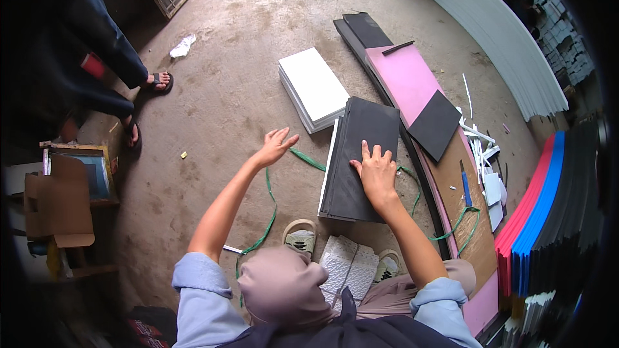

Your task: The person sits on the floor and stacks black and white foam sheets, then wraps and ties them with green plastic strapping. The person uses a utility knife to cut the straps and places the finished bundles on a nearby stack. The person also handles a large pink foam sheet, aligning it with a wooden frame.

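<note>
The right hand (376, 171) lies flat, palm down, on a stack of black foam sheets (361, 154) that rests on the concrete floor (219, 90). Its fingers (366, 152) are spread open and pressed on the top sheet, gripping nothing. The stack reaches away from the fingertips toward the far side and also back under the wrist toward the person's knees.

The left hand (275, 145) hovers open above the floor, fingers splayed, holding nothing; whether it touches anything I cannot tell. Just below and beside its fingers runs a green strap (269, 206), which curves down past the left forearm and also passes toward the black stack, coming out again on the stack's right side near the right wrist.

Beyond the fingers of both hands, a stack of white sheets (314, 87) lies on the floor, its near corner just beside the black stack's far edge. To the right of the right hand's fingers a long pink sheet (407, 77) lies over a brown board (451, 180), with a single black square sheet (436, 124) on it and a blue-handled tool (465, 183) farther right. White offcuts (485, 148) lie scattered past that. Upright red, blue and black sheets (541, 206) stand at the far right.

Far to the left of the left hand's fingers, another person's sandalled feet (155, 82) stand on the floor, and a cardboard box (58, 203) sits nearer.
</note>
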`<control>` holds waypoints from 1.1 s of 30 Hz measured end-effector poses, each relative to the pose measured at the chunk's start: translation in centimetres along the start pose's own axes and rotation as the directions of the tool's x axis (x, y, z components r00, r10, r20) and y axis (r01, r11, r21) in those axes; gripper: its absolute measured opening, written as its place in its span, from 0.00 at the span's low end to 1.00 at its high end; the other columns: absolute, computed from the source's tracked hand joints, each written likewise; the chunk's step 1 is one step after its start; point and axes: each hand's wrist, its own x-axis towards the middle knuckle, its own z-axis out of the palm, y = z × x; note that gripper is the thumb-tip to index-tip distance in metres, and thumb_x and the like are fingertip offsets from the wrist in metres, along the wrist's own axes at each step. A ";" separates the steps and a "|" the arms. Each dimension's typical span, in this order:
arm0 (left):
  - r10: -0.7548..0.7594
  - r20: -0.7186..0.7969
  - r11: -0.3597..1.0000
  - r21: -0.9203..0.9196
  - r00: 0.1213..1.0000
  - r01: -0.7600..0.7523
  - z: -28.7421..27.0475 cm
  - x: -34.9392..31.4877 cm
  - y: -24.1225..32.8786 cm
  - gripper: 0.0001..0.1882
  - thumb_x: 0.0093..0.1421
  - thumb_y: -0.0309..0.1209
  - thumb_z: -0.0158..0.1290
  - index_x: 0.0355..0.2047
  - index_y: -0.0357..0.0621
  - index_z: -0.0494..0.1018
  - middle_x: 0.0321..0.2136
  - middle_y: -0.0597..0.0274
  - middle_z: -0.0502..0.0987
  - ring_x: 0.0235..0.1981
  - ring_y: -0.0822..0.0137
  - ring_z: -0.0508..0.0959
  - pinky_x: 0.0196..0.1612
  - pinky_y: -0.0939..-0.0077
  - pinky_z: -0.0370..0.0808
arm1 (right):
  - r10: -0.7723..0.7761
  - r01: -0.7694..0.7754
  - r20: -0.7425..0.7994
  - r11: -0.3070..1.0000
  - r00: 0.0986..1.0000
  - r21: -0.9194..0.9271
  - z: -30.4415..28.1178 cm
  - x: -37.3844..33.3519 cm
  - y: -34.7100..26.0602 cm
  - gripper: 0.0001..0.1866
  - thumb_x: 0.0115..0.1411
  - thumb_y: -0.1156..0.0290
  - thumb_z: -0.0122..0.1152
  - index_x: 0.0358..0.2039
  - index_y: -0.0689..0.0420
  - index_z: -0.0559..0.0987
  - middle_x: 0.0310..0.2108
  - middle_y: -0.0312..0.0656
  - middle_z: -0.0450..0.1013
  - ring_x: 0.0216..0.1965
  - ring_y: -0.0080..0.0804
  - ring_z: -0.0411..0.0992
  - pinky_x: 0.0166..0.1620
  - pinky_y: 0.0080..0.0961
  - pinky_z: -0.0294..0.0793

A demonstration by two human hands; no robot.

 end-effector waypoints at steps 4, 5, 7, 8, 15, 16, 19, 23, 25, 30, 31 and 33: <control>0.071 -0.008 0.965 0.254 0.997 -0.066 -3.7 -2.5 6.7 0.48 0.55 0.66 0.38 0.61 0.36 0.49 0.62 0.48 0.48 0.65 0.51 0.40 0.63 0.53 0.42 | -0.131 0.121 0.066 0.982 0.989 0.146 -0.3 0.0 2.4 0.31 0.53 0.53 0.58 0.56 0.50 0.66 0.39 0.42 0.65 0.42 0.37 0.65 0.40 0.34 0.72; 0.132 0.001 0.918 0.376 0.991 -0.123 -3.3 -2.6 8.2 0.48 0.55 0.65 0.38 0.61 0.35 0.49 0.62 0.48 0.48 0.65 0.51 0.41 0.63 0.52 0.42 | -0.173 0.157 0.081 0.972 0.982 0.176 -0.4 0.1 3.3 0.31 0.53 0.55 0.58 0.56 0.50 0.65 0.39 0.43 0.65 0.43 0.38 0.65 0.41 0.35 0.72; 0.240 0.042 0.767 0.604 0.970 -0.216 -2.1 -2.7 10.8 0.48 0.55 0.64 0.39 0.61 0.35 0.48 0.62 0.48 0.49 0.65 0.51 0.42 0.63 0.52 0.43 | -0.250 0.163 0.198 0.914 0.948 0.372 -1.3 1.0 5.1 0.29 0.54 0.59 0.58 0.56 0.53 0.65 0.43 0.48 0.65 0.48 0.43 0.64 0.47 0.37 0.69; 0.359 0.044 0.689 0.661 0.932 -0.297 -0.8 -2.6 12.4 0.46 0.55 0.61 0.43 0.61 0.34 0.49 0.61 0.48 0.50 0.65 0.50 0.42 0.63 0.51 0.43 | -0.280 0.152 0.218 0.870 0.935 0.469 -0.9 1.7 6.6 0.29 0.55 0.60 0.57 0.56 0.53 0.65 0.44 0.48 0.65 0.49 0.43 0.64 0.49 0.36 0.68; 0.610 -0.127 0.688 0.573 0.782 -0.444 10.3 -0.3 18.4 0.33 0.61 0.43 0.44 0.61 0.39 0.49 0.62 0.54 0.49 0.65 0.56 0.43 0.63 0.48 0.41 | -0.172 0.020 0.201 0.805 0.964 0.592 -1.6 0.7 13.5 0.19 0.57 0.64 0.54 0.48 0.56 0.72 0.44 0.50 0.68 0.49 0.45 0.66 0.52 0.36 0.65; 0.618 -0.174 0.699 0.568 0.767 -0.434 11.6 0.3 18.3 0.32 0.61 0.42 0.43 0.61 0.39 0.49 0.62 0.54 0.49 0.65 0.57 0.43 0.63 0.49 0.41 | -0.163 0.021 0.189 0.808 0.968 0.589 -0.8 0.5 14.6 0.18 0.57 0.64 0.54 0.47 0.56 0.72 0.44 0.51 0.68 0.48 0.45 0.66 0.52 0.36 0.65; 0.639 -0.228 0.665 0.645 0.735 -0.378 14.5 1.7 17.3 0.30 0.62 0.40 0.41 0.60 0.38 0.52 0.62 0.55 0.52 0.65 0.59 0.46 0.63 0.51 0.41 | -0.130 0.003 0.170 0.804 0.977 0.595 2.5 -0.6 17.4 0.16 0.55 0.66 0.55 0.44 0.58 0.74 0.42 0.50 0.69 0.46 0.44 0.68 0.50 0.35 0.66; 0.625 -0.235 0.618 0.732 0.745 -0.287 15.6 1.3 16.3 0.30 0.62 0.42 0.39 0.60 0.39 0.53 0.62 0.56 0.52 0.65 0.63 0.48 0.64 0.57 0.40 | -0.092 -0.031 0.190 0.827 0.978 0.561 8.0 -2.4 19.2 0.14 0.53 0.70 0.56 0.42 0.57 0.75 0.40 0.47 0.69 0.46 0.43 0.67 0.49 0.36 0.68; 0.595 -0.235 0.624 0.738 0.769 -0.257 15.5 1.0 16.9 0.30 0.62 0.42 0.39 0.61 0.40 0.52 0.62 0.58 0.53 0.65 0.64 0.48 0.65 0.58 0.40 | -0.121 0.011 0.190 0.866 0.974 0.500 10.8 -2.5 19.7 0.13 0.52 0.73 0.55 0.40 0.57 0.75 0.39 0.46 0.69 0.46 0.42 0.67 0.48 0.36 0.68; 0.499 -0.225 0.663 0.721 0.837 -0.201 15.1 0.2 18.3 0.29 0.61 0.40 0.41 0.61 0.44 0.52 0.62 0.60 0.53 0.64 0.66 0.49 0.65 0.60 0.40 | -0.376 0.332 0.064 0.876 0.925 0.350 19.1 -2.2 18.5 0.13 0.48 0.75 0.55 0.36 0.55 0.74 0.38 0.41 0.66 0.45 0.37 0.65 0.44 0.31 0.68; 0.486 -0.222 0.668 0.718 0.846 -0.195 15.1 0.2 18.6 0.30 0.61 0.39 0.42 0.61 0.44 0.52 0.62 0.60 0.53 0.64 0.66 0.50 0.65 0.60 0.41 | -0.422 0.384 0.046 0.861 0.905 0.334 20.4 -1.9 18.0 0.11 0.49 0.74 0.53 0.36 0.54 0.74 0.38 0.41 0.66 0.46 0.35 0.64 0.44 0.30 0.67; 0.463 -0.213 0.679 0.709 0.860 -0.190 15.0 0.4 18.9 0.30 0.60 0.38 0.44 0.61 0.44 0.53 0.62 0.60 0.54 0.64 0.65 0.50 0.65 0.60 0.41 | -0.485 0.473 -0.030 0.834 0.874 0.284 22.2 -1.5 17.5 0.07 0.52 0.71 0.50 0.33 0.52 0.74 0.39 0.41 0.65 0.47 0.35 0.63 0.46 0.31 0.64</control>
